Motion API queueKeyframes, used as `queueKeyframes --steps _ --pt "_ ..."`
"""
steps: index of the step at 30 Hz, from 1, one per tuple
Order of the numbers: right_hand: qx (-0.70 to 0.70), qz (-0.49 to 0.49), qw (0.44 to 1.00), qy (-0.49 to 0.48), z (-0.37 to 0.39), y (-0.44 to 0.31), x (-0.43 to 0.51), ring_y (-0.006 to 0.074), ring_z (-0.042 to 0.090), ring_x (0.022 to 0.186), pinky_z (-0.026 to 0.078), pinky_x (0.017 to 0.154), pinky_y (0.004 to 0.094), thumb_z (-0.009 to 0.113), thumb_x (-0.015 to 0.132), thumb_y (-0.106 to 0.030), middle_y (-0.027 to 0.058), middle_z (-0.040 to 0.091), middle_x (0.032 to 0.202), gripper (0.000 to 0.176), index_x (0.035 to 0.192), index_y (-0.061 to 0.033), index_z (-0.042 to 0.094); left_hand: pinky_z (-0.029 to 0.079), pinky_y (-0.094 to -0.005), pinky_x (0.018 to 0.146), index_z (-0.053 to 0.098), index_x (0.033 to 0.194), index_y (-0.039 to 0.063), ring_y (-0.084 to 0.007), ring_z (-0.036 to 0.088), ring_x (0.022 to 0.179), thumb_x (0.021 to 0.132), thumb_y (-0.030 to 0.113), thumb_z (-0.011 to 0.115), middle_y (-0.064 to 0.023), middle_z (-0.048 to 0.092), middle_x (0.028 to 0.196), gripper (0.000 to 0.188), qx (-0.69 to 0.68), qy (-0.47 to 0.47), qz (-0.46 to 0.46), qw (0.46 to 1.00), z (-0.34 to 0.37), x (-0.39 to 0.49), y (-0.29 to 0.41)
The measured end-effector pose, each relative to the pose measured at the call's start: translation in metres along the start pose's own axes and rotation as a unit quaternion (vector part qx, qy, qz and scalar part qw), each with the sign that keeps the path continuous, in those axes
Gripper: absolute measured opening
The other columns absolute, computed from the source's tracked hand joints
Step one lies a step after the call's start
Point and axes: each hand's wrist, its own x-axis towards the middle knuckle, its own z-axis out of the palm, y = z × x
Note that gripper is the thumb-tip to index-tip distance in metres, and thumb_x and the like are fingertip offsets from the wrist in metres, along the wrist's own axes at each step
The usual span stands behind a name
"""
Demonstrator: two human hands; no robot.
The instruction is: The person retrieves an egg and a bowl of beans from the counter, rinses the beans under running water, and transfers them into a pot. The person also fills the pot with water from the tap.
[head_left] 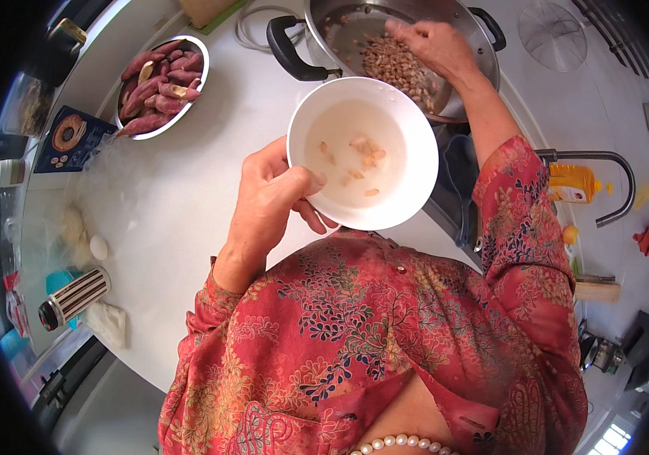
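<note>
My left hand (276,196) grips a white bowl (422,153) by its left rim, thumb on the inside. Cloudy water in the bowl covers several small, pale brown pieces (367,149), perhaps peeled peanuts or beans. Over a large steel pot (320,42) at the top is my right hand (429,48), its fingertips blurred, so whether they pinch anything is unclear. Below that hand, a heap of pinkish-brown peanuts or beans (392,65) lies on the pot's bottom in shallow water. The bowl overlaps the pot's near edge in the picture.
A steel basin (206,68) of purple-skinned sweet potatoes (156,91) stands at upper left. Along the left are an egg (98,248) and a striped thermos (77,297). To the right are a dark faucet (623,170), an orange bottle (573,183) and a wire strainer (552,37).
</note>
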Motion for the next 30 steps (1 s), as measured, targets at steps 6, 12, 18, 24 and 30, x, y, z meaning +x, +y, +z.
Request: queueKeyframes --steps 6,12,18,24,30 --pt "0.107 -0.238 0.953 0.151 -0.026 -0.031 -0.037 0.0239 0.065 0.084 0.05 0.075 0.031 0.061 0.09 -0.013 0.0113 0.067 0.094 0.017 0.099 0.0004 0.068 0.053 -0.031 0.039 0.058 0.103 -0.013 -0.0237 0.065 0.058 0.073 0.011 0.052 -0.0162 0.064 0.082 0.038 0.029 0.005 0.004 1.0 0.002 0.0 0.0" --pt "0.08 -0.465 0.878 -0.077 -0.018 -0.083 -0.105 0.0281 0.062 0.085 0.052 0.072 0.0363 0.063 0.078 -0.009 0.0107 0.061 0.093 0.013 0.09 -0.0045 0.064 0.056 -0.0287 0.044 0.058 0.105 -0.011 -0.0219 0.065 0.055 0.075 0.007 0.053 -0.0155 0.065 0.079 0.035 -0.003 0.002 0.019 1.0 0.0 0.0 -0.004" --pt "0.004 -0.493 0.87 -0.031 0.007 -0.085 -0.114 0.0285 0.061 0.083 0.053 0.069 0.0396 0.061 0.078 -0.015 0.0121 0.059 0.087 0.01 0.078 -0.0054 0.062 0.056 -0.0283 0.044 0.058 0.102 -0.01 -0.0222 0.066 0.055 0.075 0.007 0.053 -0.0154 0.064 0.079 0.033 0.0 -0.014 0.009 1.0 -0.001 0.001 -0.002" --pt "0.008 -0.414 0.903 -0.117 0.007 -0.073 -0.128 0.0291 0.061 0.072 0.052 0.064 0.0414 0.061 0.077 -0.014 0.0148 0.058 0.08 0.011 0.078 -0.003 0.06 0.055 -0.0282 0.043 0.058 0.102 -0.011 -0.0216 0.065 0.054 0.076 0.007 0.053 -0.0156 0.065 0.079 0.032 0.001 -0.009 0.008 1.0 0.0 0.0 -0.006" --pt "0.081 -0.427 0.877 -0.204 -0.008 -0.077 -0.143 0.0334 0.062 0.077 0.052 0.068 0.0421 0.058 0.084 -0.019 0.017 0.059 0.081 0.018 0.08 -0.0017 0.06 0.055 -0.0288 0.044 0.058 0.103 -0.011 -0.0228 0.065 0.056 0.076 0.008 0.054 -0.0152 0.064 0.081 0.034 -0.004 0.0 0.002 1.0 -0.001 0.001 -0.007"
